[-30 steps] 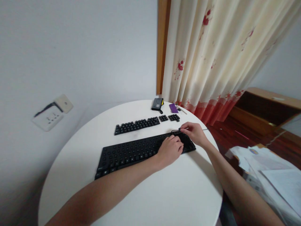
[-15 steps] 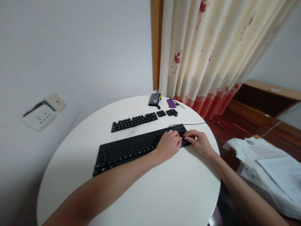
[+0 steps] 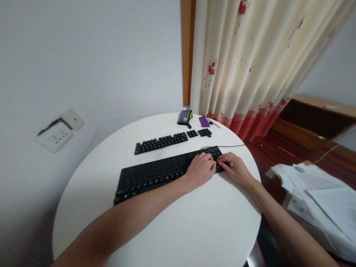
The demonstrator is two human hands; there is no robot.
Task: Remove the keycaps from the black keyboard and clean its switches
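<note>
A long black keyboard (image 3: 155, 174) lies slantwise on the round white table (image 3: 194, 222). Both my hands are at its right end. My left hand (image 3: 200, 168) rests on top with its fingers curled down and pressed onto the keys. My right hand (image 3: 235, 167) lies beside it, its fingers stretched out flat over the keyboard's right edge. A thin black cable (image 3: 230, 145) runs from the keyboard's far right corner towards the table edge. Behind the keyboard lies a row of loose black keycaps (image 3: 161, 142), with two small keycap groups (image 3: 198, 133) to its right.
A grey and yellow pouch (image 3: 185, 117), a purple item (image 3: 204, 121) and a pen (image 3: 214, 124) lie at the table's far edge. A cream curtain (image 3: 250, 66) hangs behind. Papers (image 3: 319, 200) are stacked at the right; a wall socket (image 3: 55, 137) is at the left.
My right hand left the cable at the keyboard's far corner and came down onto the keyboard's right end beside my left hand. The view shifted slightly.
</note>
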